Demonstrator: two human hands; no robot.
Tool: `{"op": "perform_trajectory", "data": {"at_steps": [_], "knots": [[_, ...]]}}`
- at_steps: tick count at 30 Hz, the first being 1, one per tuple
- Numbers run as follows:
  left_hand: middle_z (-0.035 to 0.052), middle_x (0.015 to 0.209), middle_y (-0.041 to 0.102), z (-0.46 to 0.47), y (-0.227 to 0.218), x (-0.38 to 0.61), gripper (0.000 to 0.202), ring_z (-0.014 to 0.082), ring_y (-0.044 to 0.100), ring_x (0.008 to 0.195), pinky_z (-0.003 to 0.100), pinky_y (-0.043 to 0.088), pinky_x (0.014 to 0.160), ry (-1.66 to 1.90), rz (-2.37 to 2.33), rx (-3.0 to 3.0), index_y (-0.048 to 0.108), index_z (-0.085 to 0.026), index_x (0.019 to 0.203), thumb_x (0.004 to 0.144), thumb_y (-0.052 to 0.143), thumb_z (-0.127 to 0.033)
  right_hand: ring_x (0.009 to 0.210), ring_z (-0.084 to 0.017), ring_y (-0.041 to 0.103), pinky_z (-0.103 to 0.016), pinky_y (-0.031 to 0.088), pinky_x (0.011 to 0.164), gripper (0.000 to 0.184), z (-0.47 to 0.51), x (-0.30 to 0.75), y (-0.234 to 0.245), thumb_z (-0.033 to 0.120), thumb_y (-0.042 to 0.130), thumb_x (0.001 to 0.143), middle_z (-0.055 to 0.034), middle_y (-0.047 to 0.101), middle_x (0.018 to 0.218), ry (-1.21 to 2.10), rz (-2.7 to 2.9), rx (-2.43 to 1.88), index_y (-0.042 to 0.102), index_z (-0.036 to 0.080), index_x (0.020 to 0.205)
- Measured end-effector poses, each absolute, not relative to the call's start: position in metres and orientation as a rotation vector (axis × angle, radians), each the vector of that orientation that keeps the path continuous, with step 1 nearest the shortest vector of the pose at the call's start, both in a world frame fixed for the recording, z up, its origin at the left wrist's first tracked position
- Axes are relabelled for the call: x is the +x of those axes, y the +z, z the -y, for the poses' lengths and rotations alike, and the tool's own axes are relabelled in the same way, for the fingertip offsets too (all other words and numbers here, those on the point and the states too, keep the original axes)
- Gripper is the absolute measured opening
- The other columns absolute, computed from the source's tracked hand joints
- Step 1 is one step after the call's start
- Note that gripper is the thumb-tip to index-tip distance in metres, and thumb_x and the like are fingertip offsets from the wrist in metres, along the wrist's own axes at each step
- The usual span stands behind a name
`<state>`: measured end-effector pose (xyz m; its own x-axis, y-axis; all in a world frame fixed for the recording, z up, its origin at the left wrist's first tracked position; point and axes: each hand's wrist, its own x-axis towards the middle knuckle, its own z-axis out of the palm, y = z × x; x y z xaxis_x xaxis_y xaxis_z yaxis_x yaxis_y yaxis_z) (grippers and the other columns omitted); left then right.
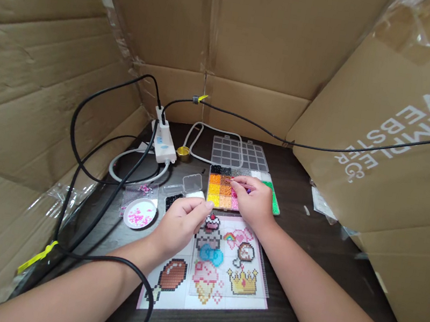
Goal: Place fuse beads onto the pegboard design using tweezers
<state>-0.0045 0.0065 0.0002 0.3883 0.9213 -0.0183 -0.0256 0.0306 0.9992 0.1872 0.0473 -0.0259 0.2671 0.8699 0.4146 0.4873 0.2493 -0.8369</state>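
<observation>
My right hand [252,199] is closed around thin pinkish tweezers [229,180], whose tip is over the orange-brown compartments of a bead box [277,208]. The box holds small beads sorted by colour, and its clear lid [240,154] is folded back. My left hand [182,224] is closed above the pattern sheet [172,301]; whatever its fingers hold, if anything, is hidden. On the sheet lies a clear pegboard [219,287] over printed pixel pictures, among them a crown [242,282] and an ice cream cone [204,282]. A small cupcake of beads [212,222] shows beside my left fingertips.
Left of my hand stand a white dish [140,213] with pink and white beads and a small box of black beads [172,201]. Behind them are a power strip [164,139] and a yellow tape measure [184,152]. A black cable [101,258] crosses my left forearm. Cardboard walls [260,32] surround the table.
</observation>
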Motion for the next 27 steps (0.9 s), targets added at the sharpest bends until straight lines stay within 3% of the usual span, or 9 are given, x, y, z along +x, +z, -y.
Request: {"op": "perform_trajectory", "data": {"at_steps": [27], "knots": [[-0.0062,0.049,0.033,-0.0046,0.003,-0.0033,0.048,0.0086,0.026,0.046,0.026,0.023,0.046,0.902,-0.926,1.38,0.04,-0.021,0.054,0.091,0.056,-0.046,0.082,-0.023,0.074,-0.038,0.058,0.081,0.012,-0.0471,0.1879,-0.0191,0.027,0.068,0.082,-0.0064,0.079,0.088,0.457,1.418,-1.391,0.079,0.023,0.083]]}}
